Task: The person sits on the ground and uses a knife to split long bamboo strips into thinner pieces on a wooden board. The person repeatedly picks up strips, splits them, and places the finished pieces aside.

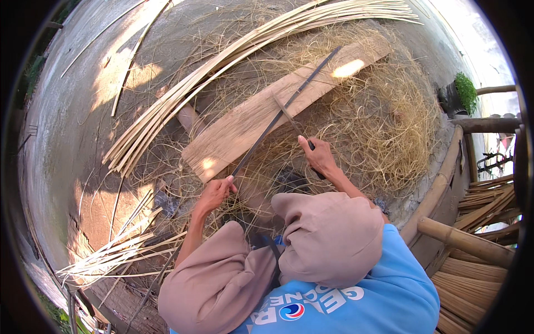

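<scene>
A: What do we see the 2 hands doing?

B: We see the left hand (216,195) closed on the near end of a long dark strip (266,131), pinched between thumb and fingers. The right hand (321,157) is wrapped around the dark handle of a knife (293,123).

A: And where does the strip lie, as we look down?

B: It slants away from the left hand toward the upper right, across a wooden board (239,125). The knife's thin blade points up and to the left, crossing the strip about midway along it. We cannot tell how firmly the 2 touch there.

A: How does the board sit?

B: It runs at a slant too, from near the left hand up to the right, with 2 bright spots of sunlight on it. We have a big tangle of curly shavings (395,119) to its right, and more scattered around it.

A: What about the other pieces near us?

B: Beyond the board, 1 curved bundle of long pale strips (239,49) reaches toward the top right. At the lower left we find a looser pile of pale lengths (111,259).

A: And along our right side?

B: There we spot a thick bamboo pole (464,239), stacked canes (467,284) below it, and a green plant (466,92) farther up. Closest to us are brownish-pink trousers (334,239) and a blue shirt (400,289).
</scene>
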